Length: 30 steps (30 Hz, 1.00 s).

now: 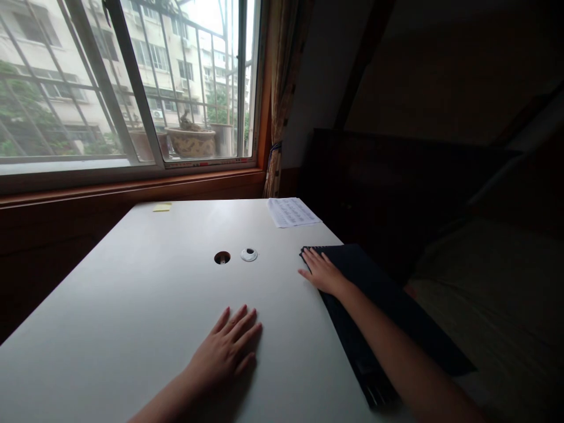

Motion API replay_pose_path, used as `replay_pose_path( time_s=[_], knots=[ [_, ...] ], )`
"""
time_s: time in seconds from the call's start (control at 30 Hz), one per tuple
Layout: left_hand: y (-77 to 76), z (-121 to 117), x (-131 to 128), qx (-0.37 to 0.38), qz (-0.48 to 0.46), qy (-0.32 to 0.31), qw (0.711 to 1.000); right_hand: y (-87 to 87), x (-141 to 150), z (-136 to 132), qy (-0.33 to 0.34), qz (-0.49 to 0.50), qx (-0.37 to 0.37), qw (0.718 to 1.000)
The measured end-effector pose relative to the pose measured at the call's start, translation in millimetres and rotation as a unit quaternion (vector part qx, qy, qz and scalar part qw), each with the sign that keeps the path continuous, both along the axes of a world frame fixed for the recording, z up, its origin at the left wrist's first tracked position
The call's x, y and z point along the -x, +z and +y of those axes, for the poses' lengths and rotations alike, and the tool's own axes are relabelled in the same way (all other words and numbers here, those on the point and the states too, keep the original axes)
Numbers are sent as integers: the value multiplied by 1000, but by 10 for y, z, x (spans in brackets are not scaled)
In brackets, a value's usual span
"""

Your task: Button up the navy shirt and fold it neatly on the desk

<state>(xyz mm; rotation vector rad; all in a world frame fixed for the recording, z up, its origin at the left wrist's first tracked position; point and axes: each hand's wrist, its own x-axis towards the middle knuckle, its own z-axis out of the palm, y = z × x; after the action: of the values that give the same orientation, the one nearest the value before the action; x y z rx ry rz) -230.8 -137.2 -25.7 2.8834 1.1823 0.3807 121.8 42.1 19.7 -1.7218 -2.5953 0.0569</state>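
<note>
My left hand [224,346] lies on the white tabletop [145,294] with its fingers spread, holding nothing. Farther forward and to the right, my right hand [324,273] rests palm down near the far left corner of a long, flat, dark navy thing [409,317] with a black edge. Its fingers are stretched out, not gripped around it. That dark thing lies along the right side of the table and reaches out past the edge; its exact kind I cannot make out. My right forearm crosses over it and hides part of it.
A round cable hole [222,258] sits in the tabletop, with its white cover [249,254] lying beside it. Printed paper sheets [293,212] lie at the far right corner, a yellow sticky note [162,207] at the far left. Beyond stand a window and a curtain [279,100].
</note>
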Motion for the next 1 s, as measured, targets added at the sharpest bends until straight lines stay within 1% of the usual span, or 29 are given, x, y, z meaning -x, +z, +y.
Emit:
replay_pose_path(
  time_s=[0.1,0.17,0.27,0.37,0.43,0.5,0.6,0.73,0.87,1.0],
  knots=[
    [-1,1,1,2,9,1,1000,-54,134,-75,46,2,12,999],
    [-9,4,1,-2,6,2,1000,-56,199,-129,74,9,24,997],
    [-19,9,1,-7,-1,-1,1000,9,231,-165,106,31,38,993],
    [-17,11,1,-8,-5,-3,1000,124,113,-94,101,61,25,993],
    [-12,8,1,-6,1,-1,1000,182,-68,14,64,75,6,995],
    [-9,4,1,-4,7,1,1000,197,-312,141,10,75,-4,997],
    [-8,0,0,-6,5,2,1000,136,-702,298,-75,54,5,996],
    [-8,1,-3,-3,8,2,1000,10,-1111,404,-147,19,20,989],
    [-7,3,-3,5,16,5,1000,-30,-1389,466,-208,2,24,978],
    [-8,4,0,10,23,7,1000,25,-1532,490,-266,-4,32,963]
  ],
)
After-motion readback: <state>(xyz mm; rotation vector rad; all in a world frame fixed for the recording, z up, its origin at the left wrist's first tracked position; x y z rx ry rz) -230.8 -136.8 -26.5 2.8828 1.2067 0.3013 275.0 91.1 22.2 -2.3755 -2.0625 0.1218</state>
